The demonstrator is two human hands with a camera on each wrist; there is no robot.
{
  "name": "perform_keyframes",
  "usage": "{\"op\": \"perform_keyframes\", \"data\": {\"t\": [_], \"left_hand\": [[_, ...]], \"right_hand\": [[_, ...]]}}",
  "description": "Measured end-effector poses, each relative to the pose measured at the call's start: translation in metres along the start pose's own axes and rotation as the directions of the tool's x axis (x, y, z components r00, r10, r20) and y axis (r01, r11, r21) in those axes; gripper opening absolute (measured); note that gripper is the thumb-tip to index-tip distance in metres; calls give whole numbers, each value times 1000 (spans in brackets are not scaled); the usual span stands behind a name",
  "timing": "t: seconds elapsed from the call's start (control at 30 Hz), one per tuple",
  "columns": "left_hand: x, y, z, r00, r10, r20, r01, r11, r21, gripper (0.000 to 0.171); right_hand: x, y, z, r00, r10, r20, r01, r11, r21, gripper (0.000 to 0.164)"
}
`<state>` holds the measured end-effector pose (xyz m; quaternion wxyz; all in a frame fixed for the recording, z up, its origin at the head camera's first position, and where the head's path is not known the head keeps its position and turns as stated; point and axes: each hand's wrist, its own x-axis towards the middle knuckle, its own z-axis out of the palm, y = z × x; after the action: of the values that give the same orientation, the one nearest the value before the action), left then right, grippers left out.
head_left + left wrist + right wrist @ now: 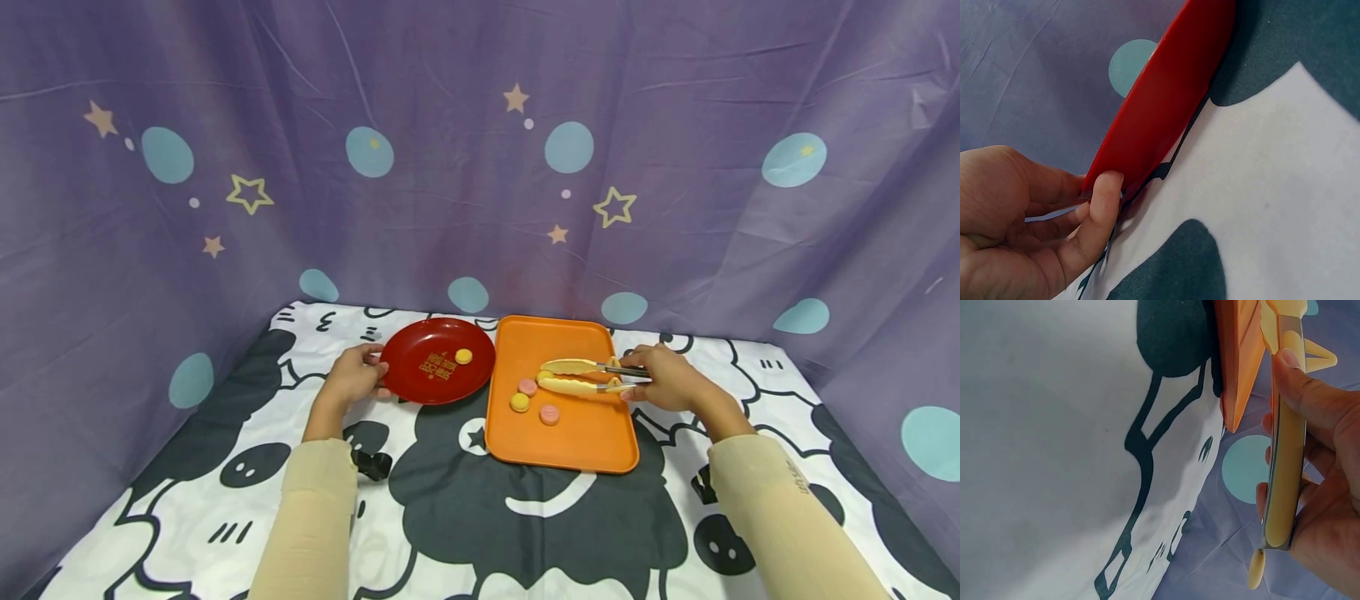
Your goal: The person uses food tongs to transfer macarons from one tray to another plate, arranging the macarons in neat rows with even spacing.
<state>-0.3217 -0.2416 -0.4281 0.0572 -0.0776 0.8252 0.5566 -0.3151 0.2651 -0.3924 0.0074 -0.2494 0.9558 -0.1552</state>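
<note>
My left hand (pixel 356 374) pinches the left rim of a round red plate (pixel 408 379) between thumb and fingers; the left wrist view shows the plate's side (pixel 1154 106) tilted in that camera. A yellow macaron (pixel 463 357) lies on the plate. My right hand (pixel 663 379) grips pale yellow tongs (pixel 573 386) by their handles, also seen as tongs (pixel 1288 456) in the right wrist view. The tongs' tips are over an orange tray (pixel 592 442), at a partly hidden yellow macaron (pixel 545 376). Near them on the tray are pink macarons (pixel 550 414) and another yellow macaron (pixel 520 402).
The plate stands just left of the tray. Both are on a black-and-white cartoon cloth (pixel 450 533) covering the table. A purple curtain (pixel 465 167) with stars and blue dots hangs close behind the table's back edge and along both sides.
</note>
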Motion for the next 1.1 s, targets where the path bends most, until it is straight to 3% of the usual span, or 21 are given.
{"op": "perform_keyframes", "data": {"t": [0.73,1.1], "left_hand": [[0,0,0,1000,17,2,-17,1000,2,51],[0,-1,0,1000,22,2,-22,1000,4,51]], "right_hand": [[0,2,3,1000,-14,-22,13,999,-30,53],[6,-5,-5,999,-20,-48,19,1000,-20,50]]}}
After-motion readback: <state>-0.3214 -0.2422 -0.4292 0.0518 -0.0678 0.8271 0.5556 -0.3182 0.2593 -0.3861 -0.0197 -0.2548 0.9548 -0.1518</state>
